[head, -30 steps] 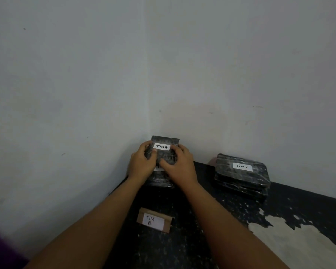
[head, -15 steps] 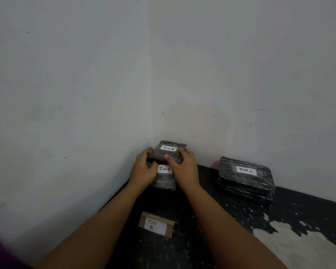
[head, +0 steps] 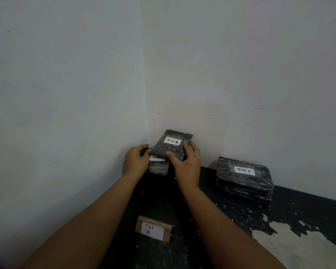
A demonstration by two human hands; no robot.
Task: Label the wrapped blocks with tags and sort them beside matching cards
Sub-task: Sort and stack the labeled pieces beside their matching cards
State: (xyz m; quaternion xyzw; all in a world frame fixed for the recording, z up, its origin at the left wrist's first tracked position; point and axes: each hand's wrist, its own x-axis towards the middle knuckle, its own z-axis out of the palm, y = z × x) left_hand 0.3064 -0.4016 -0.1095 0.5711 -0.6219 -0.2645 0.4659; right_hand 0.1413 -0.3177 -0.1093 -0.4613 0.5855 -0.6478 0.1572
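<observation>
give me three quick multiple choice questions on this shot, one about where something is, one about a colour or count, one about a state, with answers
1. Where does the block tagged TIM C lie?
A. On the TIM B card
B. By the wall, to the right of the hands
C. In the left hand

2. What colour are the tags on the wrapped blocks?
A. White
B. Red
C. Green

3. How is the top block tagged TIM B right now?
A. Lying alone, untouched
B. Unwrapped
C. Gripped by the right hand, above another tagged block

Answers:
1 B, it rests on the dark surface against the wall, apart from both hands.
2 A, both readable tags are white with dark writing.
3 C, the right hand clasps it while the left hand holds the lower block in the corner, behind the TIM B card.
</observation>
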